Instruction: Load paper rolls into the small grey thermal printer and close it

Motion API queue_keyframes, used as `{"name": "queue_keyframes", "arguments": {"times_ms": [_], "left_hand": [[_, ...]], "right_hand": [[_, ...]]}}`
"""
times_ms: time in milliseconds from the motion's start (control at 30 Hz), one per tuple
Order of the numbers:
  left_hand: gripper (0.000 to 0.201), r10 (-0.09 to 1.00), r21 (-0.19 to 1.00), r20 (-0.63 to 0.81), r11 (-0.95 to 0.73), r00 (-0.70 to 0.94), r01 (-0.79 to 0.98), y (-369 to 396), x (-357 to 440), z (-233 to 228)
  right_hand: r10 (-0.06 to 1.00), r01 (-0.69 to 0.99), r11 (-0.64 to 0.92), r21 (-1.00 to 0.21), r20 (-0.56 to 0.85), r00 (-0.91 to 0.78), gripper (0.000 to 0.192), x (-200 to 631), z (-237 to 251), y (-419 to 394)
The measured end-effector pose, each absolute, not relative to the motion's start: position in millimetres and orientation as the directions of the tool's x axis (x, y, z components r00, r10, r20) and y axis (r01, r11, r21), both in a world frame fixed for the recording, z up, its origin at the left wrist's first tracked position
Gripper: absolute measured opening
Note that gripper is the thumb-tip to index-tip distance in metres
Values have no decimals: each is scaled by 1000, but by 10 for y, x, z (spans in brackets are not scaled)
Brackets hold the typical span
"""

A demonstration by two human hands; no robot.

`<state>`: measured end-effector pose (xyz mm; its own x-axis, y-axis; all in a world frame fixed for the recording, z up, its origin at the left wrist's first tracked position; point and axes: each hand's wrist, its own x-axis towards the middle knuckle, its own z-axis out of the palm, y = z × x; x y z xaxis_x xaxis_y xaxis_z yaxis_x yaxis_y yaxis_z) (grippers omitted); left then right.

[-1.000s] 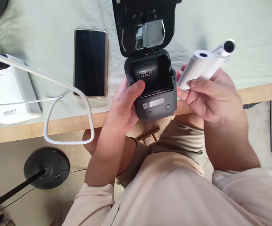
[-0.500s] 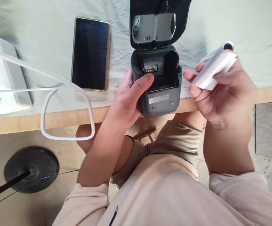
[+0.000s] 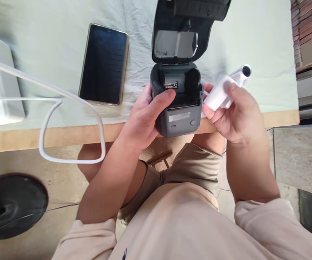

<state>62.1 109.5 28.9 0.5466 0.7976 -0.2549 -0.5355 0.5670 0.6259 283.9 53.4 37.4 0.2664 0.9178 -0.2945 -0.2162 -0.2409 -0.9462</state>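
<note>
Open grey printer (image 3: pixel 179 104) being gripped by left hand (image 3: pixel 142 122) at the cloth-covered worktop (image 3: pixel 64 135) near edge, white paper roll (image 3: pixel 222 95) being held in right hand (image 3: pixel 237 117) fingers, phone (image 3: pixel 104 65) lying beside, concrete floor (image 3: pixel 64 184) being seen below.

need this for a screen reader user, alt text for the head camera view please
Left hand grips a small dark printer with its lid open; right hand holds a white paper roll beside it. A phone lies nearby.

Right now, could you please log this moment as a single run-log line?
left hand: grips printer | lid: open | right hand: holds paper roll beside printer | phone: on cloth
</note>
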Motion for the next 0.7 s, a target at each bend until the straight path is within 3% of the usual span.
{"name": "queue_keyframes", "arguments": {"times_ms": [133, 300, 367, 500, 700], "left_hand": [[15, 803, 632, -198, 543, 562, -553, 1097, 617, 263], [18, 804, 645, -252, 555, 539, -525, 1093, 594, 248], [18, 802, 643, -261, 560, 538, -523, 1092, 594, 252], [19, 807, 641, -269, 558, 527, -528, 1092, 606, 254], [25, 820, 679, -297, 541, 488, -496, 1070, 600, 212]], "right_hand": [[925, -324, -186, -928, -277, 260, 36, 2883, 271, 556], [924, -218, -118, -969, -187, 334, 44, 2770, 326, 540], [910, -118, -17, -993, -65, 409, 47, 2694, 413, 527], [819, 289, 274, -917, 380, 430, 47, 2587, 652, 475], [908, 570, 264, -778, 399, 126, 21, 2490, 798, 526]]}}
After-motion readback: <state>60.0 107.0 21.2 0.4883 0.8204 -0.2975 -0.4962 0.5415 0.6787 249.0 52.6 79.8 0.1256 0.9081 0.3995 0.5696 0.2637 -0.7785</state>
